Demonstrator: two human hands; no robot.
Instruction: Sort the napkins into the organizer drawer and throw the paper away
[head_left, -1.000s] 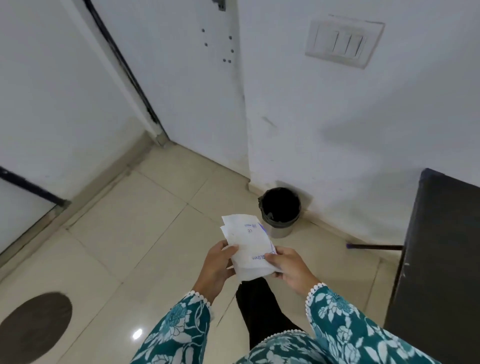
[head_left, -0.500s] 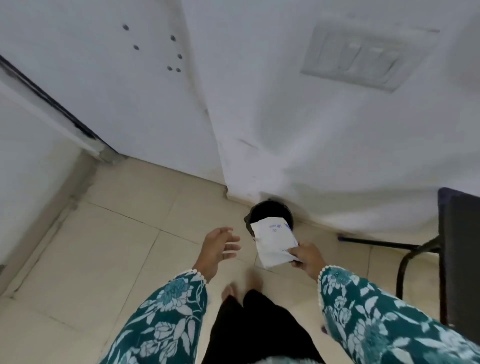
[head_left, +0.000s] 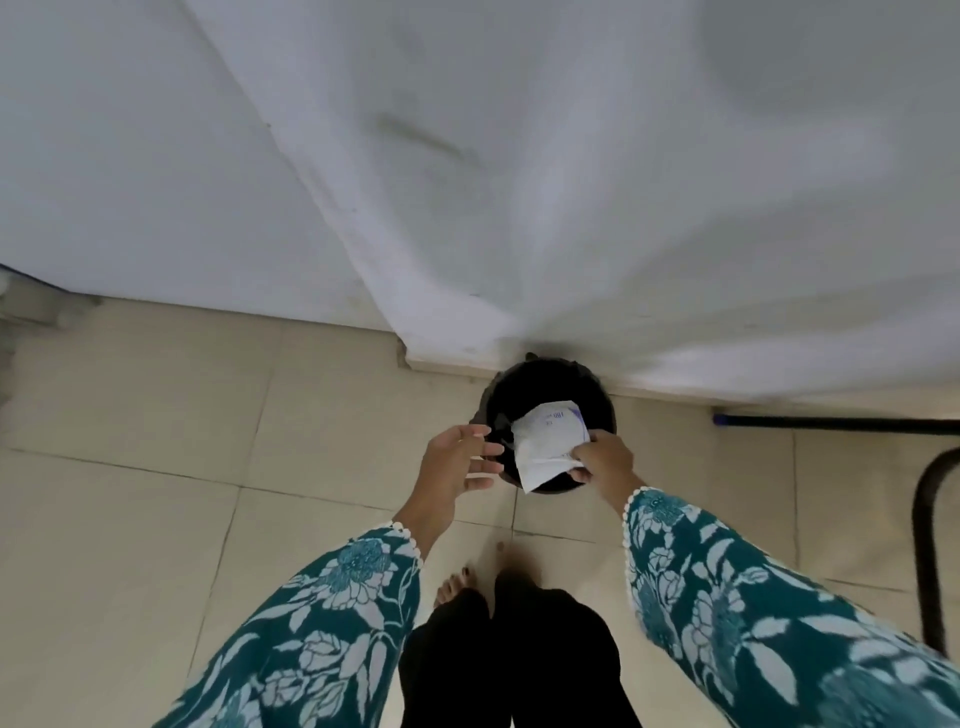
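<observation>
A white paper (head_left: 545, 439) with small blue print is pinched in my right hand (head_left: 605, 457), held right over the mouth of a small round black bin (head_left: 540, 387) that stands on the floor against the wall. My left hand (head_left: 460, 457) hovers at the bin's left rim with its fingers spread and nothing in it. The organizer drawer and napkins are out of view.
White walls meet at a corner (head_left: 405, 353) just behind the bin. Beige floor tiles (head_left: 156, 441) stretch to the left. Black metal furniture legs (head_left: 930, 545) and a floor bar (head_left: 831, 422) stand at the right. My feet (head_left: 457, 587) are just below the bin.
I have stepped up to the bin. My left hand let go of the paper and opened; my right hand carried the paper forward over the bin's mouth.
</observation>
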